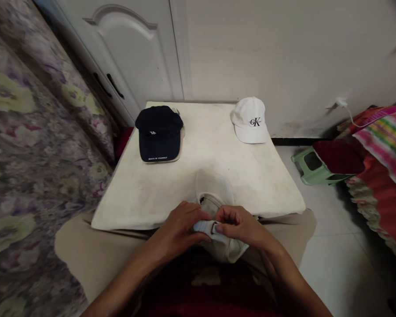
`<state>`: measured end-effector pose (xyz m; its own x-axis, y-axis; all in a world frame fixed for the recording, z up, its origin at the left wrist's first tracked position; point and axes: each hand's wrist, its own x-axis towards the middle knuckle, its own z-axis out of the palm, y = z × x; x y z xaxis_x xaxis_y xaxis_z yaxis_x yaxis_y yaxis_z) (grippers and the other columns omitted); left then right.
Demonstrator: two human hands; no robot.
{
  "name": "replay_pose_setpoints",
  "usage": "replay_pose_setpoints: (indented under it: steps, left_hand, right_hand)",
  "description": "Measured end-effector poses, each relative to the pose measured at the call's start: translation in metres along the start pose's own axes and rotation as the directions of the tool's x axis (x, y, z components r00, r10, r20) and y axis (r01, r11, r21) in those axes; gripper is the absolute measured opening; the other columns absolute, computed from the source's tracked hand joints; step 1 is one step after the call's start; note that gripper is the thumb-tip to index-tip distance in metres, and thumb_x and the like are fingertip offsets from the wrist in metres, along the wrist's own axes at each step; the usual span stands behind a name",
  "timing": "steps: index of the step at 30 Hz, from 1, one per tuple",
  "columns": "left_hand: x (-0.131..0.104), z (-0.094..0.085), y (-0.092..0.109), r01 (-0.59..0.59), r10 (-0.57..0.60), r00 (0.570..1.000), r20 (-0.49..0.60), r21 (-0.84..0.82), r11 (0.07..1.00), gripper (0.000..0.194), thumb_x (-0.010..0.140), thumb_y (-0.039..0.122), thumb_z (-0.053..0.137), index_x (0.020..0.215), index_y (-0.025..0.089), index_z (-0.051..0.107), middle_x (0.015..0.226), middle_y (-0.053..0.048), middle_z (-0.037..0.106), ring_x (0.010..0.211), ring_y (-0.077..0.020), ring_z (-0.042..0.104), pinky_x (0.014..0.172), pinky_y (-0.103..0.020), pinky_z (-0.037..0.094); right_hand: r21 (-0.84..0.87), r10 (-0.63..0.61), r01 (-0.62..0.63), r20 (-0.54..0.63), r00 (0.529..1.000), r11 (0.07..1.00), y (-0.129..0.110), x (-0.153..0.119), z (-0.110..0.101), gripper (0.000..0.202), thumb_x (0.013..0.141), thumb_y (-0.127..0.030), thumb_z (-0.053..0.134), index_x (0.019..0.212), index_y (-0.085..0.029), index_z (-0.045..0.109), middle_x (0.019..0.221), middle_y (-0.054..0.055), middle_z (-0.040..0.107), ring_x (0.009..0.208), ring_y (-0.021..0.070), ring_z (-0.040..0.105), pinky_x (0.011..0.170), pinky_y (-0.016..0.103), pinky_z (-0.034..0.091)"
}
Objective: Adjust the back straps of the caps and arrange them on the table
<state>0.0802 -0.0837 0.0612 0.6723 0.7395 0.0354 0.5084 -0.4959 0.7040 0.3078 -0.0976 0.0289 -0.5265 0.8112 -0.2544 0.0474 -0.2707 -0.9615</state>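
Observation:
A pale cream baseball cap [214,187] is in both my hands at the near edge of the table, its brim pointing away over the tabletop. My left hand [188,224] grips the left part of its back strap between thumb and fingers. On the right, my right hand [239,224] pinches the strap beside a small dark buckle [214,227]. The cap's crown hangs below the strap, over my lap, and part of it is hidden by my hands.
A navy cap [160,134] sits at the table's back left, and a white cap [251,121] at its back right. The cream-covered table [204,136] stands against the wall. A green stool [306,167] and a bed [383,176] are on the right; a floral curtain [36,176] hangs left.

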Motion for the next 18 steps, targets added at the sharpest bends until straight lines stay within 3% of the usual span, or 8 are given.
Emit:
replay_pose_setpoints:
  steps: [5, 11, 14, 16, 18]
  left_hand:
    - [0.002, 0.0, 0.003, 0.028, -0.029, 0.999, 0.037, 0.017, 0.999, 0.025, 0.088, 0.045, 0.069, 0.099, 0.023, 0.066, 0.093, -0.002, 0.068, 0.088, -0.0219, 0.059, 0.077, -0.032, 0.042]
    - [0.0, -0.003, 0.002, 0.053, -0.053, 0.997, 0.059, 0.006, 0.999, 0.029, 0.086, 0.049, 0.071, 0.099, 0.024, 0.067, 0.093, -0.001, 0.067, 0.089, -0.021, 0.057, 0.079, -0.031, 0.042]
    - [0.002, -0.01, 0.006, 0.011, -0.012, 0.999, 0.049, 0.013, 1.0, 0.031, 0.088, 0.053, 0.066, 0.104, 0.026, 0.068, 0.102, -0.003, 0.067, 0.096, -0.0228, 0.057, 0.085, -0.035, 0.042]
    - [0.006, -0.014, 0.012, -0.05, 0.049, 0.998, 0.028, 0.058, 0.997, 0.027, 0.093, 0.049, 0.062, 0.106, 0.026, 0.068, 0.116, -0.005, 0.065, 0.108, -0.0257, 0.054, 0.094, -0.04, 0.038]
    - [0.011, -0.019, 0.017, -0.095, 0.092, 0.995, 0.045, 0.09, 0.991, 0.024, 0.096, 0.044, 0.059, 0.106, 0.024, 0.067, 0.116, -0.006, 0.065, 0.109, -0.0261, 0.054, 0.098, -0.042, 0.035]
  right_hand:
    - [-0.127, -0.062, 0.053, -0.07, 0.996, 0.99, -0.004, 0.001, 0.006, 0.016, 0.08, -0.028, 0.07, 0.077, -0.02, 0.057, 0.067, -0.004, 0.051, 0.061, 0.0113, 0.043, 0.055, 0.025, 0.032]
    - [-0.031, -0.076, 0.075, -0.038, 0.996, 0.997, -0.009, -0.001, 0.005, 0.014, 0.08, -0.022, 0.07, 0.084, -0.021, 0.056, 0.068, -0.006, 0.051, 0.058, 0.0098, 0.042, 0.054, 0.024, 0.031]
    - [0.01, -0.076, 0.076, -0.022, 0.997, 0.997, -0.016, -0.003, 0.003, 0.015, 0.08, -0.019, 0.069, 0.09, -0.021, 0.057, 0.071, -0.005, 0.053, 0.059, 0.0096, 0.045, 0.055, 0.023, 0.033]
    - [-0.001, -0.099, 0.099, -0.022, 0.995, 0.995, -0.024, -0.004, 0.003, 0.016, 0.08, -0.017, 0.069, 0.092, -0.021, 0.058, 0.075, -0.005, 0.055, 0.063, 0.0102, 0.048, 0.058, 0.023, 0.036]
    - [-0.04, -0.137, 0.136, -0.031, 0.99, 0.99, -0.032, -0.004, 0.003, 0.017, 0.08, -0.015, 0.069, 0.091, -0.021, 0.059, 0.078, -0.004, 0.057, 0.068, 0.0109, 0.051, 0.062, 0.024, 0.039]
